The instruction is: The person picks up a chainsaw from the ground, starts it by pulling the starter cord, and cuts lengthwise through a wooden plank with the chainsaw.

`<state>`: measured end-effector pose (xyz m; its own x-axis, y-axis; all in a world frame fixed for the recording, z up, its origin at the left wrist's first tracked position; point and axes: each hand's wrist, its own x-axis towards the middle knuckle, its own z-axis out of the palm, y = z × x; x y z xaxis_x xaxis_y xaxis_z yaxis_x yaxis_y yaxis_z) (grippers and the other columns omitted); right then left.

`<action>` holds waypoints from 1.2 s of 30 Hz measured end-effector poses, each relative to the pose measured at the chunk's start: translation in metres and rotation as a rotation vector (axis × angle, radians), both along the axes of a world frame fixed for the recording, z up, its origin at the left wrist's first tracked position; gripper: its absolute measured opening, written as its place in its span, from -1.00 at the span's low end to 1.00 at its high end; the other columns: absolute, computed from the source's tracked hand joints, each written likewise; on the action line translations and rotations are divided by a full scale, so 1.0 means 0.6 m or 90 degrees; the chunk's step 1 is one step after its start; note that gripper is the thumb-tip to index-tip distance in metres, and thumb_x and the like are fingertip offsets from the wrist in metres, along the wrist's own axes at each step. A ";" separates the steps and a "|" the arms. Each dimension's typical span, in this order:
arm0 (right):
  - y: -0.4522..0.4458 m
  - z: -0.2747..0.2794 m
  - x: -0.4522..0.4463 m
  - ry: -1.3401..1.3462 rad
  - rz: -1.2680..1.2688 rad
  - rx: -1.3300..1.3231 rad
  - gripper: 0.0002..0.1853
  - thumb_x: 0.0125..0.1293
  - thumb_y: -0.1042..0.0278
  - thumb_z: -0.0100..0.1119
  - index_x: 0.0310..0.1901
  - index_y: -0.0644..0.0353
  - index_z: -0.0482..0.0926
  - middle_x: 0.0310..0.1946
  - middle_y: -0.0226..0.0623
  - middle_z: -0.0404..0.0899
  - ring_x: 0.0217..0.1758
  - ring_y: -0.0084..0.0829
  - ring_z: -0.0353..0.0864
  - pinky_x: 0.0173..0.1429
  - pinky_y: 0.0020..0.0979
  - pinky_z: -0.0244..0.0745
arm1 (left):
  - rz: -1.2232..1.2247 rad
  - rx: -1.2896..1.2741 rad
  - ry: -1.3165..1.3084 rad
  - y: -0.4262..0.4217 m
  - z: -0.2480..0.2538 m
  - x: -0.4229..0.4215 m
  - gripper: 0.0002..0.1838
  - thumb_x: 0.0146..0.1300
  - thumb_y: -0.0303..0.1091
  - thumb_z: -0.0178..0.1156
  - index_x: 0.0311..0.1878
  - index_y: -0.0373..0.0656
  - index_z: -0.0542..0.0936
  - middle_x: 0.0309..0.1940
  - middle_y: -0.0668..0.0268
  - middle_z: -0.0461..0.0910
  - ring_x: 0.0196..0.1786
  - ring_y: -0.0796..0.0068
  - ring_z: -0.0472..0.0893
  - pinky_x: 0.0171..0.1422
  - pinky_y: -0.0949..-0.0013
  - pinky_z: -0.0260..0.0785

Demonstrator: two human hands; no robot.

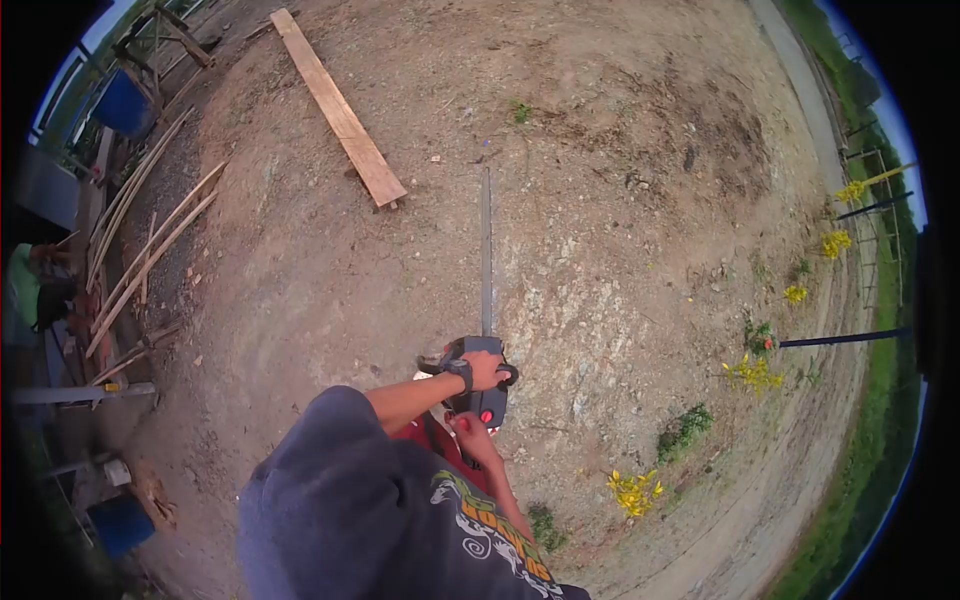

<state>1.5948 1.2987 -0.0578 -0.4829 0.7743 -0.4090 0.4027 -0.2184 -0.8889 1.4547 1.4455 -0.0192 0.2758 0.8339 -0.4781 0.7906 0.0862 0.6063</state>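
Note:
A chainsaw (pixel 462 350) with a dark body and a long straight bar (pixel 487 250) is in front of me, low over the dirt. Its bar points away from me. My left hand (pixel 488 370), with a dark watch (pixel 460 374) at the wrist, is closed around the top front handle. Close behind it, my right hand (pixel 472 434) is closed at the rear of the saw, beside a red round part (pixel 487 416). What the right fingers grip is too small to make out.
A long wooden board (pixel 340 115) lies on the ground ahead left. Thin wood strips (pixel 150 255), a blue container (pixel 122 103) and a person in green (pixel 25 285) are at left. Yellow plants (pixel 634 493) and a dark post (pixel 845 338) stand at right.

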 end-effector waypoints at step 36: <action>0.190 -0.025 0.360 -0.333 0.145 -0.029 -0.30 0.57 -0.26 -0.11 0.24 0.33 0.54 -0.22 0.23 0.70 -0.07 0.15 0.74 0.00 -0.03 0.55 | 0.637 -0.081 0.044 0.099 -0.068 0.111 -0.44 0.43 0.20 0.01 -0.13 -0.05 0.82 -0.27 -0.04 0.75 -0.13 -0.14 0.73 0.03 -0.03 0.55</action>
